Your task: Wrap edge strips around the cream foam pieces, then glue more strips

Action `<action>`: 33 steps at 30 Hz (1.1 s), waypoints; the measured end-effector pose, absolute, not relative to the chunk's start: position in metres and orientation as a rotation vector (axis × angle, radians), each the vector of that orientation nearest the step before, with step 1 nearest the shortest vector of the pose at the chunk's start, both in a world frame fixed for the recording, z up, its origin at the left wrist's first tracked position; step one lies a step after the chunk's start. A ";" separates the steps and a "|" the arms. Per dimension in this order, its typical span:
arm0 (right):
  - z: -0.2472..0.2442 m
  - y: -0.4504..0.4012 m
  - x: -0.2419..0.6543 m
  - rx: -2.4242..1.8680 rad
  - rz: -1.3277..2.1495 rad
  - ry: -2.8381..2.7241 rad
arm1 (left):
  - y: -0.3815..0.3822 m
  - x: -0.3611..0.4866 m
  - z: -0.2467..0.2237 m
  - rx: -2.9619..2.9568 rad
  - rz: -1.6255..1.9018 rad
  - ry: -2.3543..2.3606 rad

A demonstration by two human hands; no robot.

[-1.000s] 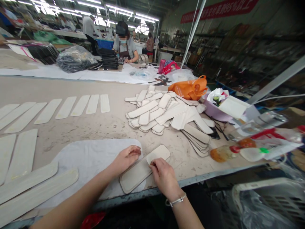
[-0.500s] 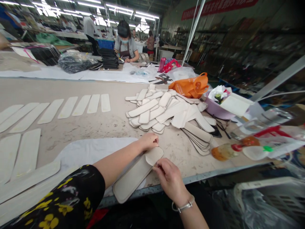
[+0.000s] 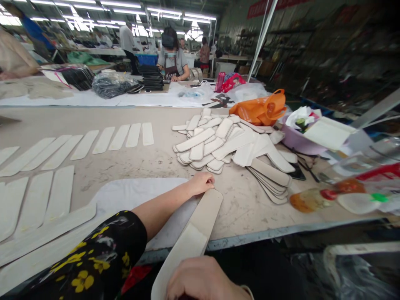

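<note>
A long beige strip (image 3: pixel 210 208) with rounded ends lies slanted over the table's front edge. At its far end my left hand (image 3: pixel 201 183) has its fingers closed on the strip's corner. A pale layer (image 3: pixel 187 241) is folded back from the strip toward me. My right hand (image 3: pixel 200 279), low in the picture, is closed on this layer, its fingertips partly hidden. Under my left forearm is a white sheet (image 3: pixel 125 191). Beyond my hands sits a heap of similar pale strips (image 3: pixel 215 141), with a fanned stack (image 3: pixel 270 175) at its right.
Rows of pale strips (image 3: pixel 84 146) lie at the left. On the right are an orange bag (image 3: pixel 259 110), a purple basin (image 3: pixel 301 139), a bottle (image 3: pixel 309 200) and glasses. Across the table, a person (image 3: pixel 173 58) works beside a black stack (image 3: pixel 151 78).
My right hand has moved down toward me, and the pale layer is peeled back much farther, baring the strip's far part. My left hand stays at the far end. The view has shifted slightly left.
</note>
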State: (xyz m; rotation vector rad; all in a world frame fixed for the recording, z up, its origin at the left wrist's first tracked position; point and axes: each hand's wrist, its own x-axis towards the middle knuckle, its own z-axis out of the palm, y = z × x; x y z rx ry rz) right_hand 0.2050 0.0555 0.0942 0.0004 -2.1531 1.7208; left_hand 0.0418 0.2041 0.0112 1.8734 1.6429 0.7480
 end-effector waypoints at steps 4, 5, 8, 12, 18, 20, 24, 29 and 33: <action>0.095 0.069 0.219 -0.454 1.515 -2.074 | 0.177 0.022 0.028 1.753 0.945 1.768; 0.094 0.074 0.224 -0.572 1.447 -2.052 | 0.162 0.016 0.033 1.726 1.001 1.815; 0.085 0.093 0.240 -0.891 1.289 -1.945 | 0.097 0.007 0.043 1.732 1.196 1.922; 0.073 0.115 0.248 -1.139 1.175 -1.830 | 0.011 0.019 0.048 2.093 1.064 1.608; 0.052 0.143 0.234 -1.299 0.886 -1.994 | -0.024 0.040 0.052 2.276 0.548 1.290; 0.043 0.153 0.228 -1.341 0.870 -2.041 | -0.022 0.037 0.050 2.301 0.531 1.249; 0.029 0.166 0.221 -1.425 0.928 -2.088 | -0.019 0.030 0.044 2.336 0.518 1.172; 0.020 0.172 0.219 -1.478 0.965 -2.131 | -0.018 0.028 0.041 2.339 0.515 1.137; 0.017 0.175 0.219 -1.505 0.968 -2.139 | -0.019 0.029 0.041 2.336 0.525 1.162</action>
